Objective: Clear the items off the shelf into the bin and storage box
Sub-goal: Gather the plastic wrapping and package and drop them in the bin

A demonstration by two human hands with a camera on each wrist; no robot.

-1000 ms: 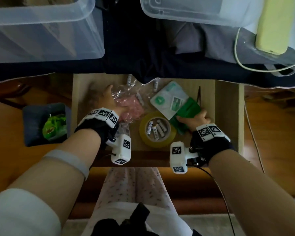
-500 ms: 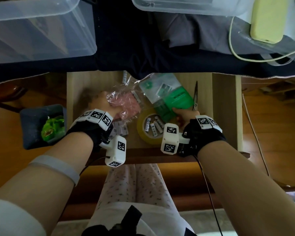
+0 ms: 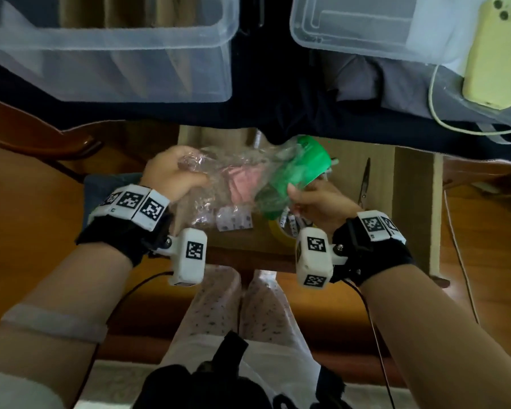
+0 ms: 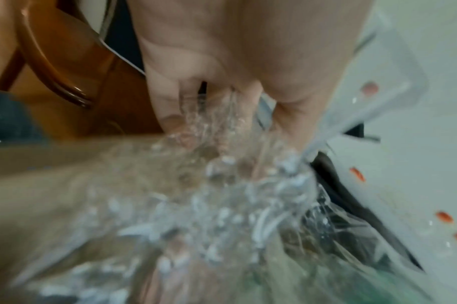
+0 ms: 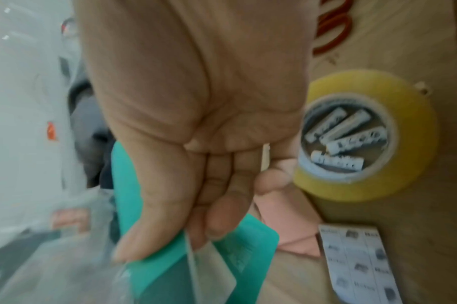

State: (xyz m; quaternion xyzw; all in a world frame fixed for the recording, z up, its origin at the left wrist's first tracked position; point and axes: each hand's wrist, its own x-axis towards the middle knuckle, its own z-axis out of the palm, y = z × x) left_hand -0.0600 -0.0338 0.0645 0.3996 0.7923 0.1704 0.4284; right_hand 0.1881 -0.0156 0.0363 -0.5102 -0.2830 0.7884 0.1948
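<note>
My left hand (image 3: 183,169) grips the crumpled end of a clear plastic bag (image 3: 219,175) with a pink item (image 3: 245,184) inside, raised above the wooden shelf (image 3: 351,160). In the left wrist view the fingers (image 4: 170,115) bunch the bag (image 4: 222,195). My right hand (image 3: 301,193) pinches green and white flat packets (image 3: 301,169) against the bag's right end; thumb and fingers clamp the packets (image 5: 170,277) in the right wrist view. A yellow tape roll (image 5: 404,174) holding several batteries (image 5: 344,135) lies on the shelf below.
Scissors (image 3: 365,184), a sheet of small labels (image 3: 233,222) and red rubber bands (image 5: 334,30) lie on the shelf. A dark bin (image 3: 101,187) sits at the left behind my left wrist. Clear storage boxes (image 3: 106,48) and a yellow phone (image 3: 490,51) rest above.
Both hands have risen off the shelf, the left lifting the plastic bag, the right lifting the green packets toward it. The tape roll and scissors stayed put.
</note>
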